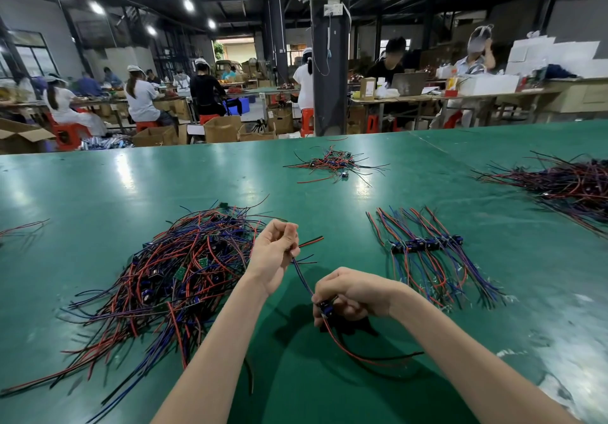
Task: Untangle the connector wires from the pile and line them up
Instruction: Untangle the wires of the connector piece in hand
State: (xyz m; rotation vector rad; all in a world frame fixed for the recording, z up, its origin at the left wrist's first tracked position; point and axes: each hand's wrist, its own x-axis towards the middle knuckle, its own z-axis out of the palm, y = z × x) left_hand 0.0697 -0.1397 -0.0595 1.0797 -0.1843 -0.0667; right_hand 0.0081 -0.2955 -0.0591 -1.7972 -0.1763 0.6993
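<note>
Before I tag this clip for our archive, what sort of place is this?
Probably an electronics assembly workshop: a long green worktable carrying a pile of connector wires, capped workers seated at rows of benches behind, and cardboard cartons on the floor.

Right of the tangled red-blue-black wire pile (pixel 171 275), left hand (pixel 274 254) pinches a thin blue wire (pixel 302 277); right hand (pixel 350 295), nearer, curls round its lower end.
</note>
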